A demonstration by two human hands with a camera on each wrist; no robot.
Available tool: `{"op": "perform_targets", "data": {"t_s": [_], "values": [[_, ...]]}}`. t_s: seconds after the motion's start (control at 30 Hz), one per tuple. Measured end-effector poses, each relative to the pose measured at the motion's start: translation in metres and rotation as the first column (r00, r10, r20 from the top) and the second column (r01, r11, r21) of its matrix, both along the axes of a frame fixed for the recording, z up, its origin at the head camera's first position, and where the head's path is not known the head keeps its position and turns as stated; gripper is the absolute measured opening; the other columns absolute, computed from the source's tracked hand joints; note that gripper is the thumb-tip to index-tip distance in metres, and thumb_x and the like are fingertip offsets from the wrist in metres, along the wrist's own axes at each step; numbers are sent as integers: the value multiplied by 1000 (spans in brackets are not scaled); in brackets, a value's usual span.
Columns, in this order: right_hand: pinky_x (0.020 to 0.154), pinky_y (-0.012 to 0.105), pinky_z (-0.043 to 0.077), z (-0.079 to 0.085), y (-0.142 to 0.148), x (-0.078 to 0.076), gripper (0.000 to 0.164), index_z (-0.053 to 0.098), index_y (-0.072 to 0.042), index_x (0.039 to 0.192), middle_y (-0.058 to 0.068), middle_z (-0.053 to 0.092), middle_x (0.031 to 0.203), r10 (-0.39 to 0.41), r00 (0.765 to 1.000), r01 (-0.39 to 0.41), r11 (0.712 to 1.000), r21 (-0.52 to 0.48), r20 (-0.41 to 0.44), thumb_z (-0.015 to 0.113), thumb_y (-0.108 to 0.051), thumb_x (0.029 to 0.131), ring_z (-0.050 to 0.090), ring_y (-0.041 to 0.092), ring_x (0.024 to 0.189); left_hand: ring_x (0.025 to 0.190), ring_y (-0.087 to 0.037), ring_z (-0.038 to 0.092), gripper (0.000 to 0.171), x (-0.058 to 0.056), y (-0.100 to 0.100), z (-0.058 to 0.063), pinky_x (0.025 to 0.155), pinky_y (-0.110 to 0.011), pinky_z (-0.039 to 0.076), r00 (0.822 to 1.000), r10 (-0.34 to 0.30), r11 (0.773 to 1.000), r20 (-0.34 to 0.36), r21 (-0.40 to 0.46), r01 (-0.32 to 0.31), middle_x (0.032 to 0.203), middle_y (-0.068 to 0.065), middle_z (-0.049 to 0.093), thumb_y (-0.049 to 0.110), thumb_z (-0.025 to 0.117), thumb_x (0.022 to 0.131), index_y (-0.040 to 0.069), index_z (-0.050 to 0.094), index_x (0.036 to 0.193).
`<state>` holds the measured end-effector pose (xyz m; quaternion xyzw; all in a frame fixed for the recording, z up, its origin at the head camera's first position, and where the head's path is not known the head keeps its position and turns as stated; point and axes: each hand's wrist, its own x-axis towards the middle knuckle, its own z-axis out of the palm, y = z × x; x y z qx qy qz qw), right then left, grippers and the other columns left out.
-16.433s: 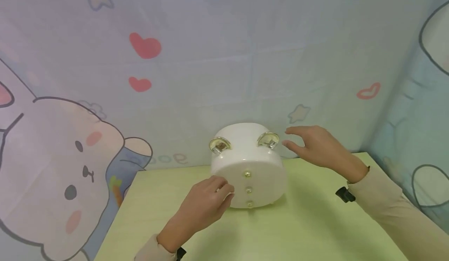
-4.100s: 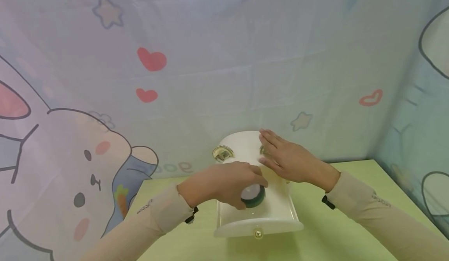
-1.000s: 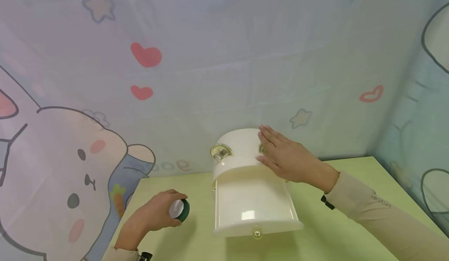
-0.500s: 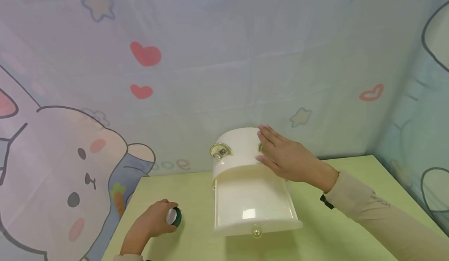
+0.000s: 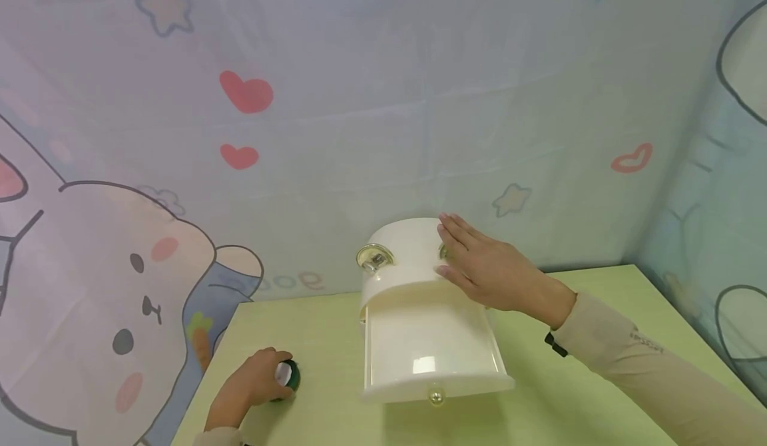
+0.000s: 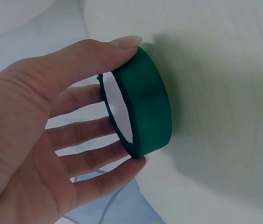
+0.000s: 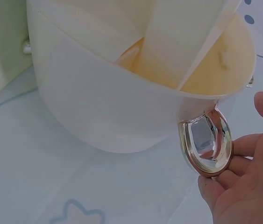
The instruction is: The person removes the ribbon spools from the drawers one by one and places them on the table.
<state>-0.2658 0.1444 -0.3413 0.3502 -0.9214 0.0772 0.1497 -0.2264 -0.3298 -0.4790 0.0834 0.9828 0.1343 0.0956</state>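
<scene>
A roll of green ribbon (image 6: pixel 147 102) with a white core is held on edge between the thumb and fingers of my left hand (image 5: pixel 252 381). It is low over the left part of the table, close to its own shadow; whether it touches is unclear. My right hand (image 5: pixel 493 267) rests with straight fingers on the top right of a rounded white drawer box (image 5: pixel 401 243), covering most of one ear-shaped ornament. In the right wrist view, its fingertips touch that gold-rimmed ornament (image 7: pixel 225 158). The box's upper drawer (image 5: pixel 428 349) is pulled out, with nothing visible inside.
The pale green table (image 5: pixel 323 339) carries the box near its back edge. Behind stands a cloth backdrop (image 5: pixel 359 100) printed with a rabbit, hearts and stars. The drawer front with its gold knob (image 5: pixel 437 396) juts toward the viewer. A second ornament (image 5: pixel 375 258) is on the box's left.
The drawer, shut in the oldest frame, is out. My left hand has carried the ribbon roll from above the drawer leftward and down toward the table. My right hand has stayed on the box lately.
</scene>
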Motion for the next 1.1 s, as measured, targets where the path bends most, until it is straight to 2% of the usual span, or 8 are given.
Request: {"op": "perform_targets", "data": {"t_s": [0.4,0.87,1.1], "values": [[126,52,35,3,-1,0,73,29,5,162,22,20,174,2,1000,-2,1000,3,-2,46,-44,111,22,38,163,118,-39,64,69,-1,-13,-9,101,-59,52,1000,25,1000,12,2,-25,127,-19,68,25,94,75,0,66,133],[126,52,35,-1,-1,0,73,29,5,162,21,21,174,2,1000,-2,1000,-2,0,46,-44,111,23,37,163,112,-35,65,69,3,-16,-17,97,-58,54,999,38,999,8,16,-38,123,-16,68,24,94,74,1,66,133],[123,54,39,-2,0,1,72,31,6,161,23,22,173,0,1000,0,1000,-7,-20,48,-43,110,24,39,162,107,-31,66,71,2,-15,-19,94,-56,55,998,55,998,31,22,-56,122,-15,67,26,94,75,2,65,136]]}}
